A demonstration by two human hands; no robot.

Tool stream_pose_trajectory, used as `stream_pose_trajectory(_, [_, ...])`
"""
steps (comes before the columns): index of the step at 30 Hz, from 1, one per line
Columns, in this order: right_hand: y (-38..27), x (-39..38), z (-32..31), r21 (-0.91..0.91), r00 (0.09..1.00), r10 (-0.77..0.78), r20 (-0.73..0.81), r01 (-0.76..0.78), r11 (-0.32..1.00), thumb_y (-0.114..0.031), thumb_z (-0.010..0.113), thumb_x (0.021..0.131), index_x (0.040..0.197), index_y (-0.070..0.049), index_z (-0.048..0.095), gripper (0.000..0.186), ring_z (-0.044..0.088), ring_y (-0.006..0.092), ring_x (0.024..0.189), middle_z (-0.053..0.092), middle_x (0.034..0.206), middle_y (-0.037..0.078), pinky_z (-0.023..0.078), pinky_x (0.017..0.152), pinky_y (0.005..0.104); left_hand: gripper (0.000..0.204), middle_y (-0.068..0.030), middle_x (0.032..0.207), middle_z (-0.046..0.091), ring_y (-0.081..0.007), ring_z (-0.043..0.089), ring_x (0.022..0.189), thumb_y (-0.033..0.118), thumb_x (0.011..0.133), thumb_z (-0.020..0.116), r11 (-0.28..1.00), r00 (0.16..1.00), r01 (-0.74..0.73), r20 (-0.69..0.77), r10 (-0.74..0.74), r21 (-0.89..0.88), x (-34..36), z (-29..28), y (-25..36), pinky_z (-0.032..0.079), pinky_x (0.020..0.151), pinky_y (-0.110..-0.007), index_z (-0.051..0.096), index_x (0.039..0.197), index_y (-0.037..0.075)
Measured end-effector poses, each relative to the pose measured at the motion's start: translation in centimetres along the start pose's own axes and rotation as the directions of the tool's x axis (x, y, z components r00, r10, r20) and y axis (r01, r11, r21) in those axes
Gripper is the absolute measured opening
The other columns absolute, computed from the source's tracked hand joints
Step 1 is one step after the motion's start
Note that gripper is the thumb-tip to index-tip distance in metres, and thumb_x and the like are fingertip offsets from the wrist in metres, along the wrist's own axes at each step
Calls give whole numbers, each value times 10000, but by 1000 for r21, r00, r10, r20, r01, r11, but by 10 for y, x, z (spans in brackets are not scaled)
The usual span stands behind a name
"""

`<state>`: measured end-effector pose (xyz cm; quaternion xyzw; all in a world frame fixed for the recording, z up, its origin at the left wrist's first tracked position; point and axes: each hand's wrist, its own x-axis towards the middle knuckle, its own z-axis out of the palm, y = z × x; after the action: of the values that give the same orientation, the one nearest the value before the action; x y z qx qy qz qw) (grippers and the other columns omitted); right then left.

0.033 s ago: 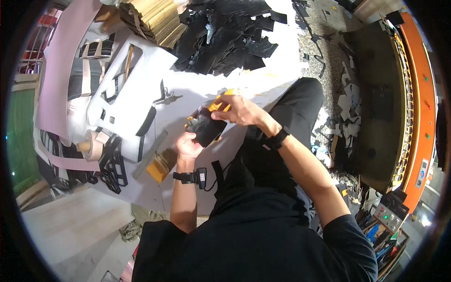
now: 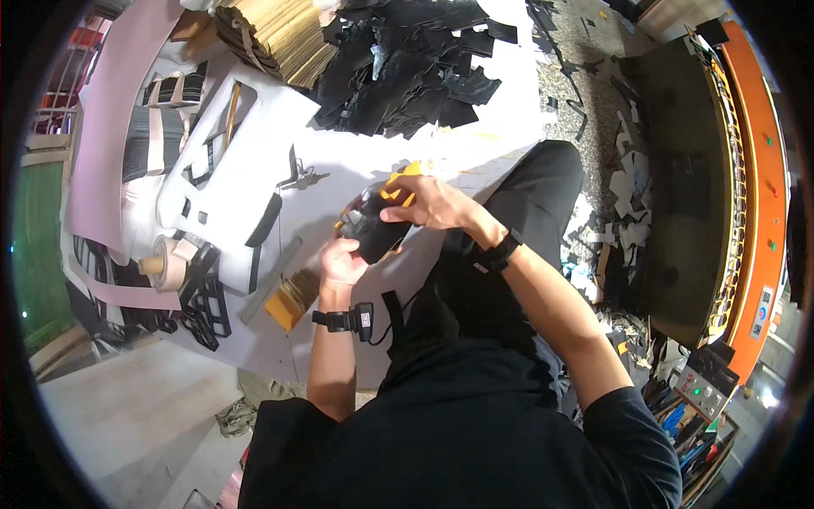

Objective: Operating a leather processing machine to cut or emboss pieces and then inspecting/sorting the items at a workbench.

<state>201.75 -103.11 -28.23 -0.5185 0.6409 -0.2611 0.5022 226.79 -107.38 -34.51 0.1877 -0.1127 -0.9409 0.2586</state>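
My left hand [image 2: 342, 263] is closed around the lower left edge of a small black sheet piece [image 2: 381, 237], holding it above the white work surface [image 2: 314, 199]. A grey, shiny patch shows on the piece's upper left part. My right hand [image 2: 432, 204] grips a yellow piece [image 2: 400, 181] at the top of the black one, with the thumb along the black sheet's upper right edge. More yellow peeks out at the far left edge, near my left fingers. Whether the yellow parts are joined to the black sheet cannot be made out.
Torn black sheets [image 2: 415, 72] are heaped at the far side, beside a brown cardboard stack [image 2: 280, 38]. On the left lie a white foam piece [image 2: 229, 161], a tape roll [image 2: 170, 261] and a yellow-brown stack [image 2: 290, 299]. An orange machine [image 2: 759, 212] stands at right; scraps [image 2: 627, 187] litter the floor.
The black piece has tilted slightly in my hands, and my right thumb has shifted a little. Both hands keep their hold.
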Motion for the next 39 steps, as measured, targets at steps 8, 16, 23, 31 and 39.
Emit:
stream_pose_trajectory(8, [9, -10, -16, 314, 989, 141, 37, -145, 938, -366, 774, 1048, 1379, 61, 657, 552, 726, 212, 1013, 773, 1150, 204, 581, 882, 357, 773, -197, 1453, 617, -346, 720, 1227, 28, 902, 722, 957, 997, -43, 78, 22, 286, 22, 34, 7, 720, 843, -506, 432, 1618, 11])
stream_pose_trajectory(16, [30, -19, -12, 514, 984, 175, 32, -166, 841, -389, 782, 1028, 1321, 126, 676, 602, 746, 223, 1001, 781, 1114, 201, 592, 904, 353, 742, -163, 1364, 669, -300, 761, 1100, 3, 930, 750, 924, 999, -21, -32, 36, 382, 27, 34, -3, 720, 730, -426, 452, 1608, 55])
stream_pose_trajectory(23, [37, -17, -11, 599, 964, 268, 6, -218, 771, -340, 799, 1013, 1283, 133, 706, 552, 734, 199, 1004, 779, 1124, 158, 578, 934, 329, 673, -154, 1285, 698, -263, 779, 965, -36, 931, 712, 892, 989, 3, -134, 65, 452, 27, 42, -1, 703, 624, -363, 508, 1566, 53])
stream_pose_trajectory(31, [38, -11, -13, 669, 942, 329, 65, -286, 687, -325, 840, 981, 1339, 140, 672, 610, 742, 227, 1082, 774, 1206, 163, 576, 1002, 358, 591, -142, 1269, 693, -230, 782, 868, -108, 889, 641, 615, 972, 57, -184, 145, 787, 24, 78, 13, 691, 558, -332, 593, 1465, 17])
stream_pose_trajectory(39, [37, -7, -9, 839, 961, 181, 211, -273, 470, -291, 857, 975, 1409, 94, 642, 619, 757, 251, 1130, 765, 1272, 153, 617, 1028, 402, 603, -144, 1257, 723, -262, 791, 912, -114, 873, 620, 737, 943, 153, -320, 90, 659, 19, 82, 33, 698, 554, -389, 600, 1459, 25])
